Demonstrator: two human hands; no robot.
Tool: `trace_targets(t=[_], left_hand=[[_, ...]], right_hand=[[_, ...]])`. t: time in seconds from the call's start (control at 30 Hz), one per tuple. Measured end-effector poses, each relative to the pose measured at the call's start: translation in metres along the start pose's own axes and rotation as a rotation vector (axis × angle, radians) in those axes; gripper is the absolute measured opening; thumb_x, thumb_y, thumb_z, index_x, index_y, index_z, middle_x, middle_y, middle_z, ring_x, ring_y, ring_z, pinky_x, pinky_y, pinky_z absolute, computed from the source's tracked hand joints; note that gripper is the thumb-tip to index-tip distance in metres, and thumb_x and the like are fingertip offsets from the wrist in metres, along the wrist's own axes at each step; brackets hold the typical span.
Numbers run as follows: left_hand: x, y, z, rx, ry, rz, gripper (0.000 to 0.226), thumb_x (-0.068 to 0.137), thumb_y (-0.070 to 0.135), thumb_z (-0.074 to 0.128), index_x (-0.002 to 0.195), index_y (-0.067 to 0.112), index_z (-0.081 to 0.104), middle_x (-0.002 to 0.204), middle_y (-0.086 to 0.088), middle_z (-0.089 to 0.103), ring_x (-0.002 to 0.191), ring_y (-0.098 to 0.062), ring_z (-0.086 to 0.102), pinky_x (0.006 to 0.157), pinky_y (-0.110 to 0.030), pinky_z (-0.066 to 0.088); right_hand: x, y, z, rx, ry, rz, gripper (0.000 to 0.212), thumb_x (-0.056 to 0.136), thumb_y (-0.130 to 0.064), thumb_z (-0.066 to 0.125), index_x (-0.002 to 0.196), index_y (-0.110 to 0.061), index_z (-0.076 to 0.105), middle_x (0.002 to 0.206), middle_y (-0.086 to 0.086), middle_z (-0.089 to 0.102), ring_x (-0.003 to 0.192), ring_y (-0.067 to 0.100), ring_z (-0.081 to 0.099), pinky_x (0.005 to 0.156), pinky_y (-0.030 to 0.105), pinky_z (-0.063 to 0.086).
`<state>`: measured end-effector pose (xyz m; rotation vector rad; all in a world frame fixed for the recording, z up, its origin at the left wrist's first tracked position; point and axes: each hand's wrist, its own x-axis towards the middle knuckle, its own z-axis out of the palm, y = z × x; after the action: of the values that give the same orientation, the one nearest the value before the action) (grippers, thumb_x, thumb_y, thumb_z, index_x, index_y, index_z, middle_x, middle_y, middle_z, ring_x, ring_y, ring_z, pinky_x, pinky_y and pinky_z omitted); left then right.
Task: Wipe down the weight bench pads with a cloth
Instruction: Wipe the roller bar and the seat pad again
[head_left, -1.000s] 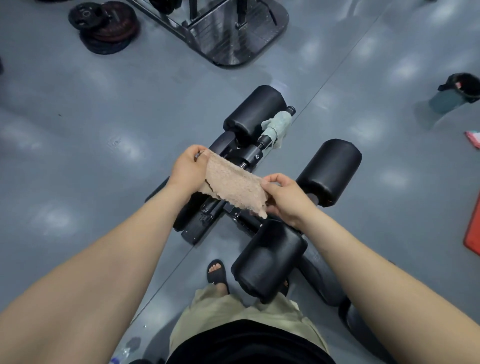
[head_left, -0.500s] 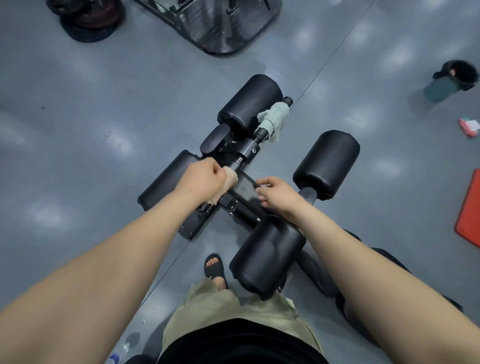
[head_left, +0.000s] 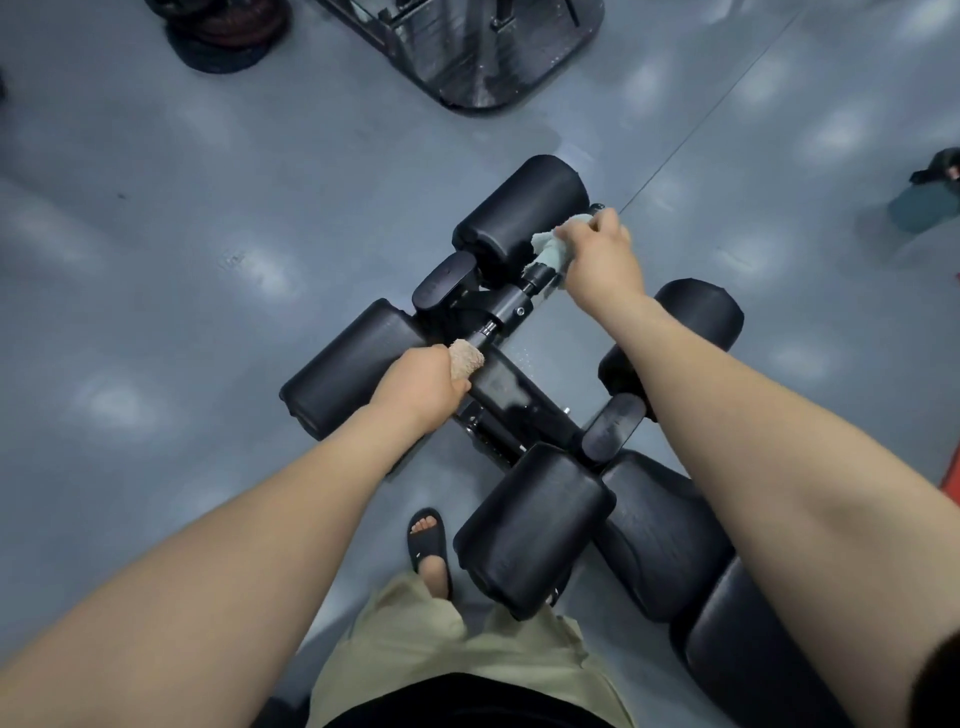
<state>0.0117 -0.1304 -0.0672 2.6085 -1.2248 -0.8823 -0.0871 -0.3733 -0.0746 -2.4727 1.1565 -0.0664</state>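
Your right hand (head_left: 602, 260): newly clutching green cloth (head_left: 548, 248) beside far roller pad (head_left: 519, 208). Your left hand (head_left: 421, 387), short of that pad: fisting tan cloth (head_left: 466, 358). Wiping likely imminent.

No readable text, label, brand, number or sign anywhere in view. Bench pads (head_left: 535, 525): plain black covering, no lettering legible. Weight plates (head_left: 228, 36) at top edge: any markings too blurred to read.
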Motion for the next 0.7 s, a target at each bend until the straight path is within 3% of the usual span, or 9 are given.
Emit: trace_targets(t=[0.13,0.23,0.33,0.43,0.53,0.6,0.67,0.7], left_hand=[[0.000,0.002,-0.001,0.002,-0.038,-0.022,0.034,0.098,0.034,0.058,0.113,0.004,0.055,0.113,-0.015,0.065,0.104,-0.033,0.061,0.073,-0.034,0.041],[0.000,0.004,-0.003,-0.057,-0.053,-0.063,0.051,0.093,0.038,0.061,0.130,0.006,0.047,0.131,-0.017,0.053,0.120,-0.037,0.052,0.093,-0.041,0.047],[-0.003,0.013,-0.005,-0.120,0.117,-0.078,0.056,0.089,0.034,0.059,0.140,0.015,0.043,0.140,-0.008,0.041,0.131,-0.033,0.035,0.106,-0.046,0.038],[-0.007,0.029,-0.005,-0.422,0.269,0.072,0.035,0.091,0.026,0.057,0.125,0.019,0.056,0.124,0.001,0.054,0.120,-0.022,0.047,0.105,-0.039,0.043],[-0.012,0.050,0.002,-0.711,0.136,0.076,0.023,0.094,0.037,0.064,0.112,0.023,0.063,0.100,0.011,0.064,0.093,-0.005,0.061,0.084,-0.023,0.050],[-0.018,0.064,0.013,-0.761,-0.039,0.075,0.034,0.093,0.051,0.064,0.115,0.026,0.063,0.101,0.014,0.067,0.094,0.000,0.064,0.074,-0.014,0.046],[-0.028,0.074,0.030,-0.768,-0.121,0.128,0.037,0.092,0.055,0.066,0.116,0.027,0.064,0.104,0.012,0.072,0.096,0.001,0.067,0.081,-0.016,0.051],[-0.033,0.079,0.040,-0.765,-0.105,0.143,0.032,0.091,0.052,0.069,0.113,0.028,0.066,0.102,0.011,0.074,0.095,-0.001,0.069,0.088,-0.024,0.054]], right_hand=[[-0.003,0.012,-0.003,0.007,0.065,-0.093,0.032,0.089,-0.005,0.048,0.116,-0.006,0.065,0.116,0.015,0.054,0.115,0.038,0.047,0.091,0.047,0.048],[-0.015,0.018,-0.008,0.011,0.062,-0.115,0.022,0.089,-0.012,0.050,0.102,-0.006,0.067,0.105,0.013,0.056,0.107,0.035,0.048,0.091,0.043,0.046],[-0.040,0.021,-0.011,0.096,0.030,-0.100,0.017,0.093,-0.020,0.055,0.097,-0.010,0.068,0.100,0.006,0.048,0.103,0.026,0.046,0.087,0.032,0.040],[-0.076,0.020,-0.019,0.222,-0.021,-0.042,0.013,0.094,-0.023,0.061,0.096,-0.014,0.070,0.096,0.001,0.047,0.090,0.015,0.049,0.076,0.018,0.035],[-0.117,0.018,-0.028,0.292,-0.095,-0.016,0.005,0.093,-0.024,0.066,0.091,-0.020,0.069,0.090,-0.001,0.052,0.084,0.012,0.052,0.073,0.013,0.036],[-0.144,0.020,-0.031,0.356,-0.128,0.012,0.003,0.091,-0.025,0.068,0.089,-0.026,0.069,0.090,-0.003,0.057,0.082,0.010,0.055,0.075,0.017,0.040],[-0.167,0.025,-0.034,0.455,-0.146,0.032,0.005,0.091,-0.024,0.070,0.089,-0.028,0.071,0.094,0.002,0.065,0.083,0.012,0.060,0.077,0.022,0.046],[-0.179,0.031,-0.037,0.512,-0.155,0.034,0.006,0.092,-0.022,0.070,0.091,-0.027,0.073,0.096,0.004,0.068,0.083,0.012,0.062,0.078,0.023,0.048]])
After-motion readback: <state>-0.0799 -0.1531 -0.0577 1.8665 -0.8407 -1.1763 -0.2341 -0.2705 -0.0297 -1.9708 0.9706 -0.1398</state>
